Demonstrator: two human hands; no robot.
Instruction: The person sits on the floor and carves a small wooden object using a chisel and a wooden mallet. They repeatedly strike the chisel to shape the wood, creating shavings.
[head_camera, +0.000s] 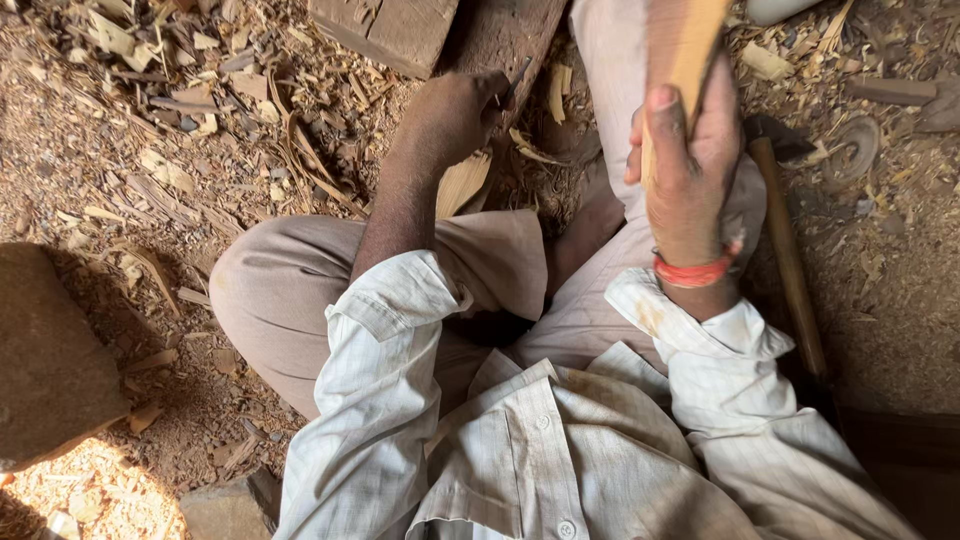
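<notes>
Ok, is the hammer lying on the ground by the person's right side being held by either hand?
No. The hammer lies untouched on the ground, while the right hand grips a wooden handle and the left hand holds a small metal tool.

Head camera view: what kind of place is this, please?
Probably a woodworking spot on bare ground. Wood shavings cover the dirt, the left hand holds a chisel against a plank, and the right hand grips a wooden mallet.

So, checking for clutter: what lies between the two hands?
Head view: only pale wood shavings on the dark plank lie between left hand and right hand.
</notes>
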